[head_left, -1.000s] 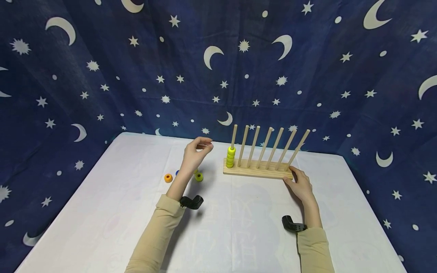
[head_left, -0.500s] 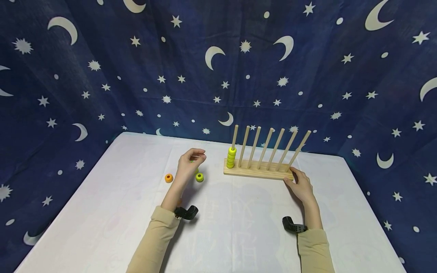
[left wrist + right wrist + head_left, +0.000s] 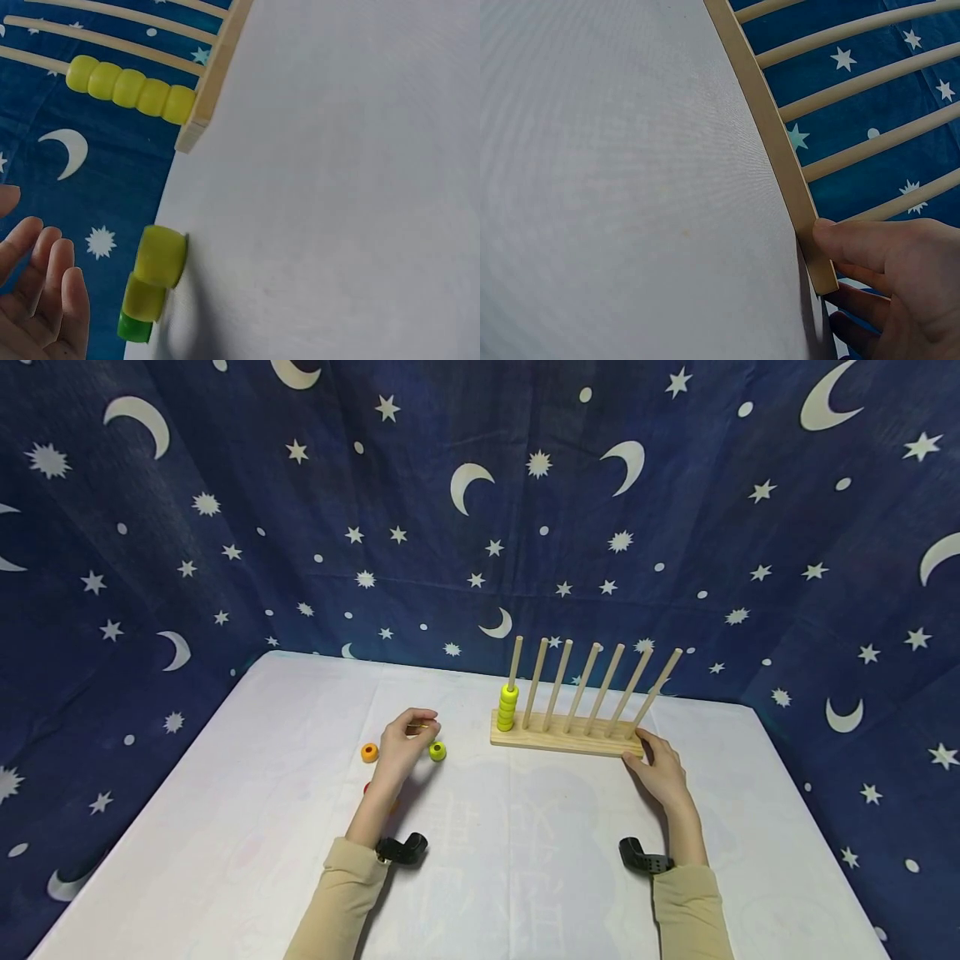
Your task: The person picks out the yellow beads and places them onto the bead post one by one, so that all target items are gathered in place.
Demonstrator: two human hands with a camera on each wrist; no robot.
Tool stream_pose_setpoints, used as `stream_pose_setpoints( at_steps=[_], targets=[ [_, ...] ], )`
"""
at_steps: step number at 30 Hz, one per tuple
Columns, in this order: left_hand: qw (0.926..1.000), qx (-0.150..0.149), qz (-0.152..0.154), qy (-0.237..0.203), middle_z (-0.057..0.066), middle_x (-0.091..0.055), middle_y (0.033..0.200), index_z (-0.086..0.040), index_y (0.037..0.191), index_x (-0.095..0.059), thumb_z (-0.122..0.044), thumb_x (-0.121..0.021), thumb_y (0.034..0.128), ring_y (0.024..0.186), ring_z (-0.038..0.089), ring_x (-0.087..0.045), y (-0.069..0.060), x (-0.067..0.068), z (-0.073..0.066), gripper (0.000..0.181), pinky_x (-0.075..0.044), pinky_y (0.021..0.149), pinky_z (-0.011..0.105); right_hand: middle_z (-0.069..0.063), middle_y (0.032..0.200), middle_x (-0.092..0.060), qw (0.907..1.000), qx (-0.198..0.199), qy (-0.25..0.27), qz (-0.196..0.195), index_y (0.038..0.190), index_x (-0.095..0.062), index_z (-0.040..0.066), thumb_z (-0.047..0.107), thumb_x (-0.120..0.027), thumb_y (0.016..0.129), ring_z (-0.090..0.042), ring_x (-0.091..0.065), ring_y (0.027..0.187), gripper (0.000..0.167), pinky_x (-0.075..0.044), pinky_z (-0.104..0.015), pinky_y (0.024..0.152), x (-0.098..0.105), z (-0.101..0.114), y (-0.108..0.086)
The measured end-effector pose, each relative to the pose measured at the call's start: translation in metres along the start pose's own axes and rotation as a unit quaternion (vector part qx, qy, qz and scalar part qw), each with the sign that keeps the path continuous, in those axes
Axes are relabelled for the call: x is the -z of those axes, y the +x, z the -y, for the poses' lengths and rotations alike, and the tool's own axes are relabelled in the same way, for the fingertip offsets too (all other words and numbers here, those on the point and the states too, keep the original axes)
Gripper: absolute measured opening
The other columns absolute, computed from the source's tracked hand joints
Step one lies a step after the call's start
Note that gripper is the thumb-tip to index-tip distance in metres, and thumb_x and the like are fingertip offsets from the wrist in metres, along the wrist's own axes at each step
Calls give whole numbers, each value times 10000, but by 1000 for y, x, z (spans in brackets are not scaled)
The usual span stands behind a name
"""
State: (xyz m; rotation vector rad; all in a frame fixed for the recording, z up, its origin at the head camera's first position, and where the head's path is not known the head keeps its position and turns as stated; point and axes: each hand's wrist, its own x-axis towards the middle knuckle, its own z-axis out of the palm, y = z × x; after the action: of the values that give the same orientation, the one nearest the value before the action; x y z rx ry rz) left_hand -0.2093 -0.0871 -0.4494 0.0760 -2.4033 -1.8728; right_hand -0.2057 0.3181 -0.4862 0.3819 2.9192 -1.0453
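A wooden peg rack (image 3: 566, 742) stands on the white table, with several upright rods along its base. Yellow beads (image 3: 507, 707) are stacked on its leftmost rod. My right hand (image 3: 662, 768) grips the right end of the base, thumb in front and fingers behind, as the right wrist view shows. Over the loose beads to the rack's left is my left hand (image 3: 405, 745), thumb apart from its fingers, holding nothing. In the left wrist view, a yellow-green bead (image 3: 160, 256), another yellow-green bead (image 3: 143, 298) and a green bead (image 3: 135, 328) lie beyond the fingers.
An orange bead (image 3: 369, 752) lies left of my left hand. Partly hidden by the left forearm are a red bead (image 3: 367, 787) and an orange one. Behind the table (image 3: 555, 860) hangs a dark blue cloth (image 3: 420, 485) with moons and stars.
My left hand has moved back from near the rack, down and left to the loose beads, uncovering part of a red bead. My right hand stays on the rack's base.
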Motion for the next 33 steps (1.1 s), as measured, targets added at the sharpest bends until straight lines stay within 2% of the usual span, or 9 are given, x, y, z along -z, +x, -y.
stream_pose_setpoints(
  at_steps=[6, 14, 21, 25, 30, 33],
  targets=[
    [9995, -66, -70, 304, 141, -697, 1050, -23, 1116, -664, -148, -665, 870, 949, 247, -615, -3, 1, 5, 275, -459, 804, 259, -297, 1524, -247, 10000, 9, -9, 51, 1486, -287, 9, 248, -555, 944, -498, -171, 1413, 649, -100, -679, 1122, 1, 0, -2],
    [9968, -138, 126, 773, 149, -662, 1097, -13, 1120, -656, -136, -695, 848, 988, 269, -634, -5, 1, 9, 301, -523, 825, 321, -303, 1514, -259, 10000, 18, -49, -18, 1478, -298, 3, 255, -557, 945, -503, -187, 1404, 644, -114, -686, 1116, 3, 0, -2],
    [9902, -32, 422, 1332, 149, -643, 1102, -38, 1150, -648, -139, -721, 829, 986, 274, -650, -7, 3, 13, 344, -526, 859, 394, -297, 1515, -265, 10000, 9, -34, -12, 1480, -299, 9, 252, -560, 944, -493, -185, 1410, 644, -114, -676, 1122, 1, 1, -2],
    [9851, -114, 589, 1610, 125, -660, 1116, -55, 1144, -653, -168, -733, 814, 1006, 266, -655, -7, 3, 15, 358, -510, 901, 418, -296, 1520, -254, 10000, 8, -20, 23, 1486, -290, 12, 252, -559, 946, -495, -176, 1413, 649, -107, -679, 1120, 2, 1, -1],
    [9802, -212, 597, 1875, 115, -685, 1086, -55, 1114, -667, -185, -753, 795, 987, 255, -656, -6, 2, 18, 354, -512, 898, 411, -297, 1526, -243, 10000, -4, -10, 70, 1492, -276, 15, 252, -553, 946, -497, -167, 1416, 657, -104, -681, 1118, 2, 0, 0],
    [9787, -166, 609, 1953, 125, -679, 1077, -44, 1114, -666, -183, -753, 799, 982, 259, -648, -6, 2, 19, 355, -515, 896, 408, -290, 1530, -242, 10000, -54, -7, 69, 1495, -275, 22, 254, -555, 947, -490, -164, 1421, 657, -101, -676, 1123, 1, -1, 0]
  ],
)
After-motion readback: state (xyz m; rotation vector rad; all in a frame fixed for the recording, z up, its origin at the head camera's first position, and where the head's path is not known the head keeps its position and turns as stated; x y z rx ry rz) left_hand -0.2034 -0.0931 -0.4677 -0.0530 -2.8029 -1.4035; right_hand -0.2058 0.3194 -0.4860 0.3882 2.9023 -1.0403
